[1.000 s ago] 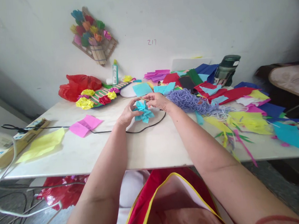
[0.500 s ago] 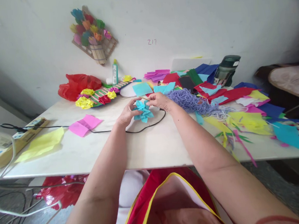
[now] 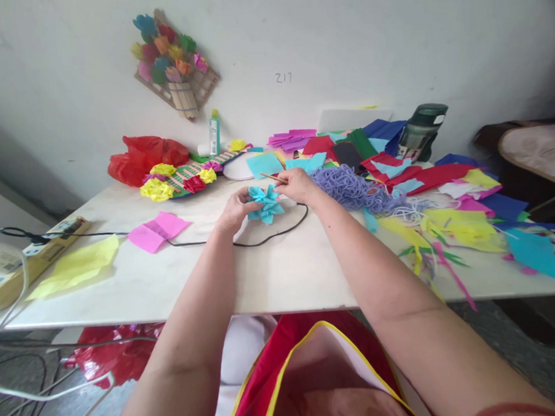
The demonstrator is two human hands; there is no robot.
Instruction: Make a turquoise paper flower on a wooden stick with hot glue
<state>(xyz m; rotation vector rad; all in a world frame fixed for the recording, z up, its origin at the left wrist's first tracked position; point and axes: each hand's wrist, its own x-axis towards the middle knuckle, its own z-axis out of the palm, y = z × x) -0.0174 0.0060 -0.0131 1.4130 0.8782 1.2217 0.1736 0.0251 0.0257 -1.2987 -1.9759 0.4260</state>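
Note:
A light-blue paper flower (image 3: 265,205) with folded petals is held above the table by my left hand (image 3: 235,210), whose thumb and fingers close on its left side. My right hand (image 3: 296,187) pinches a thin wooden stick (image 3: 271,177) at the flower's upper right. The stick points left over the petals, and its right end is hidden in the fingers. I cannot tell whether the right fingertips also touch the petals. A black cord (image 3: 270,238) runs along the table just below the flower.
Purple yarn (image 3: 356,188) and scattered coloured paper lie to the right, near a dark bottle (image 3: 421,132). Behind stands a glue tube (image 3: 214,133) by a guitar-shaped craft (image 3: 192,175). Left are pink paper (image 3: 158,231), yellow paper (image 3: 76,267) and a power strip (image 3: 63,236).
My right hand has raised the stick a little away from the petals, so more of it shows. My left hand has shifted slightly down, still holding the flower.

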